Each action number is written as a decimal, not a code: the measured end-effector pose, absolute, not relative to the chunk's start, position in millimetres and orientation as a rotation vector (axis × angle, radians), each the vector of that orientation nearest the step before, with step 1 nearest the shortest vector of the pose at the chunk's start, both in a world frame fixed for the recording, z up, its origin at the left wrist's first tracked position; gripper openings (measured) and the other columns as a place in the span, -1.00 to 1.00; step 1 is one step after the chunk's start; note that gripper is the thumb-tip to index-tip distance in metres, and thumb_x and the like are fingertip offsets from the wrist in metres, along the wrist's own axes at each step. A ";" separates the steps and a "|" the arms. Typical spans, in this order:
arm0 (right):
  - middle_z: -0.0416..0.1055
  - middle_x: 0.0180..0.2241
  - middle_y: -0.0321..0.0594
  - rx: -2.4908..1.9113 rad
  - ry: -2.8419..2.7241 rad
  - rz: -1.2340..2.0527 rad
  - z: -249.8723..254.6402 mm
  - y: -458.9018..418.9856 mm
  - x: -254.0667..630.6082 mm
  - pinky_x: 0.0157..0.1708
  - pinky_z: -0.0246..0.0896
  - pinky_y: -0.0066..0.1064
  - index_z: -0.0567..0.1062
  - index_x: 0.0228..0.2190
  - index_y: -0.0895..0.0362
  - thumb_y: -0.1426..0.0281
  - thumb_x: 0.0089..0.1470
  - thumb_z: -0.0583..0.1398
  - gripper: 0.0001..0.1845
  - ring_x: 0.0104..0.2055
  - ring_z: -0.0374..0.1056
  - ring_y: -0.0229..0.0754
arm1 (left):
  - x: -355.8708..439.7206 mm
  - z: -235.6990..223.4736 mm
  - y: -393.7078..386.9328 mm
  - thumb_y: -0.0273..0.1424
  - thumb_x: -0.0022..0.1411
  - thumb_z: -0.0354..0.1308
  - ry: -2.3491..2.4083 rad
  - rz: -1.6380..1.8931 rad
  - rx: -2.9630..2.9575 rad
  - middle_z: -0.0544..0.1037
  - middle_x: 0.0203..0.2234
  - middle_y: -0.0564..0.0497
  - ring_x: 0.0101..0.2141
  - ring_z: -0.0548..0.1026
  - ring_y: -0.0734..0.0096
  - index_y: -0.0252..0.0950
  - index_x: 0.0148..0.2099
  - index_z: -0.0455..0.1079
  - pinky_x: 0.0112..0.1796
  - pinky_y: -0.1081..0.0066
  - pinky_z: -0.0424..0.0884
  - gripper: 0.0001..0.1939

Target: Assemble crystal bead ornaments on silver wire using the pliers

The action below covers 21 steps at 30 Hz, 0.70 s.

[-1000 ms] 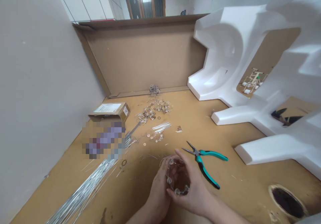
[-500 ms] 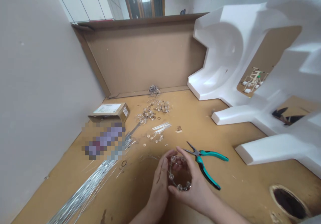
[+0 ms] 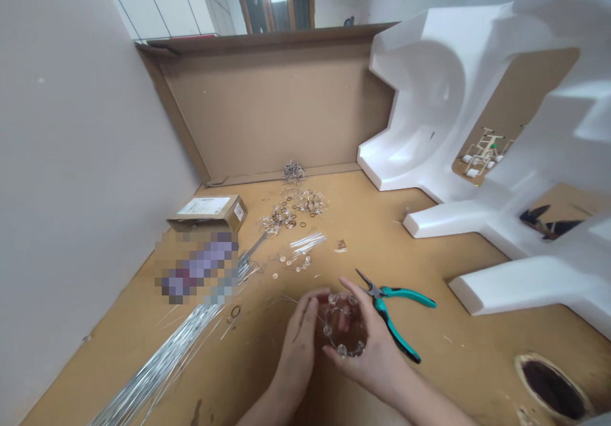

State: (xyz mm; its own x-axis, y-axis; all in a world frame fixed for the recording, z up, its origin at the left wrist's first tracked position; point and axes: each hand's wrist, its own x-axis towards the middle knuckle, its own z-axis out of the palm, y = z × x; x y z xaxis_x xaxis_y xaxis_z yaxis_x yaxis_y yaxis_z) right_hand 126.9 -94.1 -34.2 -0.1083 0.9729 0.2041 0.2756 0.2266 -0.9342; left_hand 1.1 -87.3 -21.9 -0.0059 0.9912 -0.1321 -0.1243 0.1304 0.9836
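A wire ring strung with clear beads (image 3: 327, 330) is held upright in my right hand (image 3: 375, 343), whose thumb and fingers curve around its right side. My left hand (image 3: 300, 333) is closed at the ring's left side, its fingers pressed together on a thin wire (image 3: 288, 298) that sticks out to the left. The exact pinch is hidden behind those fingers. Just right of my right hand, pliers with teal handles (image 3: 405, 295) lie spread on the table. Beyond my hands are loose clear beads (image 3: 301, 263) and a small stack of short silver rods (image 3: 308, 242).
A long bundle of metal wires (image 3: 167, 343) runs along the left, near a small cardboard box (image 3: 210, 214). Farther back lie piles of beaded pieces and dark rings (image 3: 291, 213). White foam packaging (image 3: 496, 279) stands on the right, and a round dark hole (image 3: 551, 384) is at lower right.
My left hand has shifted slightly left, widening the gap from my right hand. My right hand and the beaded ring have moved slightly right.
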 end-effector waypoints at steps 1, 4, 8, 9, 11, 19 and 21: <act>0.33 -0.22 -0.20 -1.254 -1.610 0.914 -34.4 -93.0 128.3 -0.24 0.27 -0.32 0.04 0.09 0.05 0.46 -0.30 0.23 -0.13 -0.29 0.32 -0.18 | -2.9 -20.4 -85.0 -0.22 0.16 0.00 1.284 1.180 1.091 0.49 -0.34 0.00 -0.23 0.40 0.28 -0.25 -0.31 0.37 -0.16 0.38 0.29 -0.77; 0.33 -0.27 -0.23 -1.320 -1.732 0.807 -36.8 -91.0 131.2 -0.29 0.27 -0.32 0.02 0.11 0.03 0.43 -0.27 0.21 -0.13 -0.37 0.30 -0.22 | -11.0 -18.6 -80.9 -0.24 0.14 0.04 1.367 1.126 1.260 0.43 -0.50 0.06 -0.40 0.38 0.36 -0.27 -0.41 0.33 -0.34 0.46 0.30 -0.79; 0.29 -0.12 -0.18 -1.341 -1.867 0.683 -39.7 -90.6 132.3 -0.19 0.24 -0.25 -0.01 0.11 -0.02 0.47 -0.27 0.17 -0.13 -0.17 0.29 -0.11 | -12.4 -21.7 -82.7 -0.30 0.14 0.05 1.330 1.107 1.443 0.44 -0.46 0.04 -0.39 0.39 0.36 -0.26 -0.34 0.33 -0.38 0.48 0.28 -0.86; 0.26 -0.07 -0.17 -1.339 -1.890 0.662 -40.1 -90.6 132.4 -0.17 0.23 -0.24 -0.01 0.11 -0.02 0.49 -0.27 0.16 -0.13 -0.13 0.28 -0.09 | -12.2 -22.8 -83.8 -0.31 0.14 0.05 1.339 1.106 1.487 0.44 -0.46 0.04 -0.39 0.39 0.36 -0.25 -0.33 0.34 -0.38 0.49 0.28 -0.87; 0.23 -0.02 -0.16 -1.331 -1.913 0.631 -40.7 -90.5 132.6 -0.13 0.21 -0.22 -0.03 0.12 -0.02 0.51 -0.28 0.13 -0.12 -0.07 0.26 -0.08 | -11.8 -24.7 -85.9 -0.34 0.14 0.05 1.365 1.107 1.578 0.44 -0.46 0.04 -0.41 0.39 0.36 -0.23 -0.30 0.34 -0.38 0.48 0.26 -0.89; 0.23 -0.03 -0.16 -1.384 -1.989 0.458 -44.4 -91.1 133.8 -0.11 0.19 -0.18 -0.06 0.13 -0.01 0.53 -0.27 0.09 -0.11 -0.07 0.26 -0.06 | -12.7 -20.2 -85.9 -0.41 0.13 0.04 1.371 1.098 1.696 0.42 -0.47 0.02 -0.44 0.36 0.36 -0.21 -0.29 0.38 -0.39 0.47 0.24 -0.89; 0.23 -0.04 -0.13 -1.401 -2.006 0.388 -44.9 -91.0 134.2 -0.13 0.20 -0.17 -0.09 0.14 0.00 0.53 -0.25 0.09 -0.11 -0.05 0.24 -0.03 | -15.5 -17.0 -84.0 -0.43 0.15 0.01 1.346 1.085 1.729 0.44 -0.43 0.00 -0.41 0.38 0.35 -0.20 -0.23 0.41 -0.36 0.46 0.25 -0.83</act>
